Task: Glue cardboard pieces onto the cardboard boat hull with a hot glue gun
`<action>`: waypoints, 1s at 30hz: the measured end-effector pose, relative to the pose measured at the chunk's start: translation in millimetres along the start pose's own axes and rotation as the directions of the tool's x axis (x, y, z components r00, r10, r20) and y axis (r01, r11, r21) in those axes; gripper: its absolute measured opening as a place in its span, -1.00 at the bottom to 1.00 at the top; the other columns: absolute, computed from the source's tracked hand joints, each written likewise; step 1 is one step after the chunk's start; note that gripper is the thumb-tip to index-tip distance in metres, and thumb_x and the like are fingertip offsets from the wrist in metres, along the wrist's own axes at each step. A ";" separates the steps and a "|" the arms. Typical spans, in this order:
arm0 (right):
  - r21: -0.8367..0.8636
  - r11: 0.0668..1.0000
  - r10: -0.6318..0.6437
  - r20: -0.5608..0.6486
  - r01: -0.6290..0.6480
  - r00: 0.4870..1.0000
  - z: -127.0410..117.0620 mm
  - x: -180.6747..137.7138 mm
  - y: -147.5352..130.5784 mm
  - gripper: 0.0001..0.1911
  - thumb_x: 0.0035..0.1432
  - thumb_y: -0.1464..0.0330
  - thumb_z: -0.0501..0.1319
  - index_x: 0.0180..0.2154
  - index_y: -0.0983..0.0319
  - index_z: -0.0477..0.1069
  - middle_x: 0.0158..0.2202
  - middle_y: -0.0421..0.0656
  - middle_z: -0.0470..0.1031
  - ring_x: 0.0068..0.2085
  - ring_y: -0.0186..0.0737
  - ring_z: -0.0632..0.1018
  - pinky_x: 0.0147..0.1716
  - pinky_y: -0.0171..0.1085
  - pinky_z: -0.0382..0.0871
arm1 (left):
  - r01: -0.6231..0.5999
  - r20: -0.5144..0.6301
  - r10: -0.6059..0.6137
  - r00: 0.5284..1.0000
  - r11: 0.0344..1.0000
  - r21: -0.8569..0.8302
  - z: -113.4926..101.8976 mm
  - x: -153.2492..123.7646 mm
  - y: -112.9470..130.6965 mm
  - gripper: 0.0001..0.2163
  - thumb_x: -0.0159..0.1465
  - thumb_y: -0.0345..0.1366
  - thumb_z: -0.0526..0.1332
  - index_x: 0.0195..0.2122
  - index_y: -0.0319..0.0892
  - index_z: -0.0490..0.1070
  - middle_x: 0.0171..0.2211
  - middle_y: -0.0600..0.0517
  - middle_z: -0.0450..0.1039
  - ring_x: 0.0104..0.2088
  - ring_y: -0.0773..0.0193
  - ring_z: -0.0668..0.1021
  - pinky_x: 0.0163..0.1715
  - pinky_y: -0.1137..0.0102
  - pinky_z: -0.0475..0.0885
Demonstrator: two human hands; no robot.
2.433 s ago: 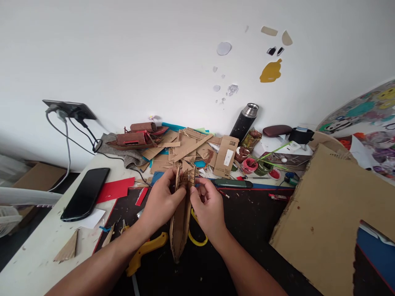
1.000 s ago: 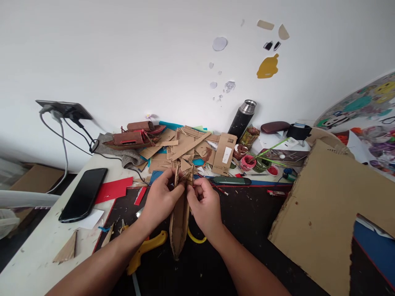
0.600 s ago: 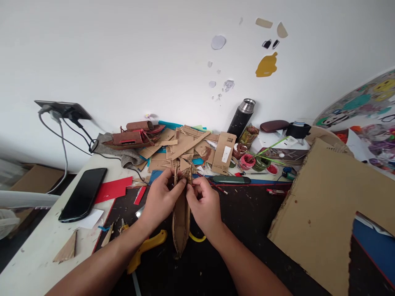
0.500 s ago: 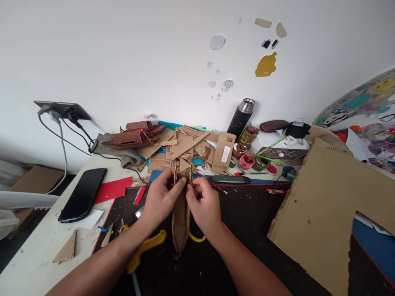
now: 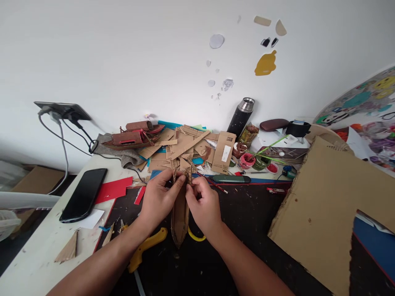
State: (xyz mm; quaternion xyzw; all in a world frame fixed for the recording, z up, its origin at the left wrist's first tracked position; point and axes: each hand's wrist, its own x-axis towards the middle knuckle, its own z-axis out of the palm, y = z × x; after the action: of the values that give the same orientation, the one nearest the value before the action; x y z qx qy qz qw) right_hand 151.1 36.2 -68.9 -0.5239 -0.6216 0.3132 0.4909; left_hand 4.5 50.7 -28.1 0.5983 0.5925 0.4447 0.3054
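Note:
A narrow cardboard boat hull [image 5: 180,222] points its tapered end toward me over the dark mat. My left hand [image 5: 160,195] is closed on the hull's far end, the thumb pressing a small cardboard piece at its inside. On the other side, my right hand [image 5: 203,201] pinches the right wall near the same end. The fingertips partly hide the far end. Under my left forearm lies a yellow glue gun [image 5: 148,246], and a yellow curved handle [image 5: 196,236] shows beside the hull.
Cardboard scraps [image 5: 185,144] heap behind my hands, with brown model boats [image 5: 131,137] to their left. A phone [image 5: 83,195] lies at left. Paint pots [image 5: 247,161] and a black flask [image 5: 241,117] stand at the back. A large cardboard sheet [image 5: 317,205] covers the right side.
The hull's near tip has risen slightly and shifted a little away from me. Both hands keep their hold in nearly the same place.

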 end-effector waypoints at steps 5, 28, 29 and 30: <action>0.032 0.999 -0.004 0.012 0.004 1.000 -1.1 -1.2 -1.5 -0.89 0.36 0.30 0.18 -0.28 0.13 0.33 -0.58 -0.38 0.27 -0.57 -0.33 0.33 -0.56 -0.35 0.14 | -0.068 -0.013 0.069 0.998 0.997 0.039 -0.9 -2.4 5.1 -0.83 0.36 -0.16 0.30 -0.25 -0.08 0.65 -0.31 0.03 0.70 -0.27 0.12 0.66 -0.22 0.30 0.50; 0.360 0.925 0.141 -0.015 -0.126 0.990 -10.3 11.4 -4.7 -0.77 0.37 0.13 0.30 -0.22 0.13 0.38 -0.52 -0.38 0.26 -0.59 -0.33 0.31 -0.62 -0.33 0.22 | -0.083 0.040 0.081 0.996 0.995 0.051 7.0 -3.1 5.5 -0.86 0.38 -0.16 0.27 -0.23 -0.08 0.55 -0.36 0.10 0.59 -0.34 0.18 0.56 -0.29 0.34 0.38; 0.361 0.924 0.142 -0.018 -0.126 0.990 -10.1 11.8 -4.2 -0.77 0.36 0.13 0.30 -0.21 0.14 0.39 -0.52 -0.39 0.25 -0.60 -0.33 0.31 -0.62 -0.33 0.22 | -0.076 0.045 0.074 0.996 0.996 0.036 7.4 -2.9 4.7 -0.86 0.38 -0.16 0.27 -0.20 -0.08 0.56 -0.35 0.10 0.60 -0.34 0.18 0.57 -0.28 0.34 0.40; 0.367 0.921 0.147 -0.019 -0.130 0.989 -9.9 12.1 -3.9 -0.77 0.36 0.13 0.30 -0.20 0.14 0.39 -0.52 -0.39 0.25 -0.60 -0.33 0.31 -0.63 -0.33 0.23 | -0.069 0.049 0.067 0.997 0.997 0.026 7.8 -2.5 3.9 -0.85 0.38 -0.16 0.27 -0.20 -0.09 0.56 -0.36 0.10 0.59 -0.35 0.19 0.56 -0.30 0.34 0.40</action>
State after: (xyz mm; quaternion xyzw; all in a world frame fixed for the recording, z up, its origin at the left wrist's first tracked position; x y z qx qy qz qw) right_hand 159.4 45.6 -58.7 -0.4734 -0.5027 0.4448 0.5703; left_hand 13.4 49.1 -28.3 0.6329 0.5703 0.4320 0.2960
